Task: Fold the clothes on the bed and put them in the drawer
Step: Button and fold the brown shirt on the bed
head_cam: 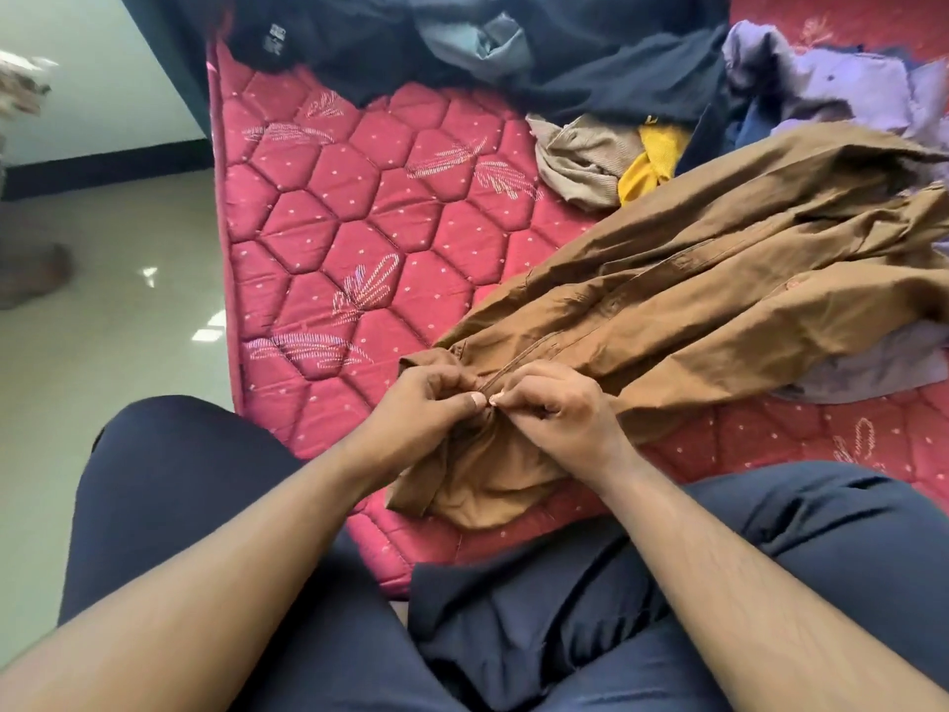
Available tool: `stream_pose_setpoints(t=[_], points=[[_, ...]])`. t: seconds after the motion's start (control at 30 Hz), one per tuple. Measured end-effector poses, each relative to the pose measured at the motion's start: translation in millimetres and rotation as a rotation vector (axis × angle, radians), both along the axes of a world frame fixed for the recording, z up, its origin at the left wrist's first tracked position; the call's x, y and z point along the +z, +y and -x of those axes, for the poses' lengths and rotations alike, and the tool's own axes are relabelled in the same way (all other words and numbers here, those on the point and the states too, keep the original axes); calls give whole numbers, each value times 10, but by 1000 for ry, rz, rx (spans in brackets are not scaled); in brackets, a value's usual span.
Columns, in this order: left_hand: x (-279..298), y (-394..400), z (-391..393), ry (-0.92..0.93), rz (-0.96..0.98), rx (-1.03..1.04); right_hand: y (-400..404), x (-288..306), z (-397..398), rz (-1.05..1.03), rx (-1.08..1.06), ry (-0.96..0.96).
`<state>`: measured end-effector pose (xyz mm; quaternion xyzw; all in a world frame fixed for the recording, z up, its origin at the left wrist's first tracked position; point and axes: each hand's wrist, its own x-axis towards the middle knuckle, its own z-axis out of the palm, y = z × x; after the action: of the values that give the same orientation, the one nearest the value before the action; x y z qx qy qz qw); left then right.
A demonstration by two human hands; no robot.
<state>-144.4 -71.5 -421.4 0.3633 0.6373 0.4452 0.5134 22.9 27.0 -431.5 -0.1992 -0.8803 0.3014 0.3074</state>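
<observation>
A person is sitting at the near edge of a bed (328, 208) covered in a red quilted mattress, and both hands are meeting over a brown shirt (693, 310). The left hand (421, 413) and the right hand (554, 403) are pressing close together, thumbs almost touching, each pinching the shirt's front edge near its nearest end. The brown shirt is lying spread across the bed, stretching away from the hands toward the far right, with its near end bunching up beneath the hands. Just beyond the shirt, a beige garment (580, 156) and a yellow cloth (649, 161) are lying crumpled together. Farther back, a heap of dark clothes (513, 48) is filling the head of the bed, and purple clothes (842, 89) are sitting right of that heap. Another purple piece (883, 367) is peeking out from under the shirt's right side.
</observation>
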Motion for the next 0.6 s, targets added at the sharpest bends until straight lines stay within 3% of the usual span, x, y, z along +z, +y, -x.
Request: stream_pose_setpoints(t=[0.43, 0.5, 0.6], points=[[-52, 60, 49, -182, 26, 36, -92, -51, 64, -193, -93, -82], [-60, 54, 17, -122, -23, 51, -72, -49, 56, -177, -114, -99], [-87, 6, -104, 118, -138, 120, -48, -68, 80, -145, -97, -108]])
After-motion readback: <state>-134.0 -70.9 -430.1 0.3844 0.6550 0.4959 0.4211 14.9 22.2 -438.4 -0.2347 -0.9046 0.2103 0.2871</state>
